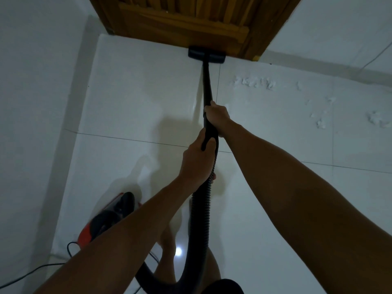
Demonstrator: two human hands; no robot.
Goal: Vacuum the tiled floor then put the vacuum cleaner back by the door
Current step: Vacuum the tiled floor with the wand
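We see both hands wrapped around the black vacuum wand (206,85). The right hand (216,114) grips it higher up, fingers curled round the tube, while the left hand (196,163) holds the curved handle end lower down, where the ribbed hose (200,211) joins. Both forearms reach forward from the bottom of the view.

From the left hand the hose drops, loops near the bottom edge and runs off toward the red and black vacuum cleaner body (106,219), which sits on the floor at lower left, close to the left wall (31,102). A thin black power cord (31,272) trails from it across the floor toward the lower left corner.

The wand slopes away from us to the flat black floor nozzle (206,54), which lies on the tiles right against the bottom of the wooden door (180,24). The door is brown, with vertical slats above a plain lower rail.

The tiled floor (137,98) is glossy white, with dark grout lines crossing it and a bright light reflection near our legs. To the right, scattered white fluffy debris (254,82) lies on the tiles near the right wall (339,28), well apart from the nozzle. The room is dim and the walls are plain white.
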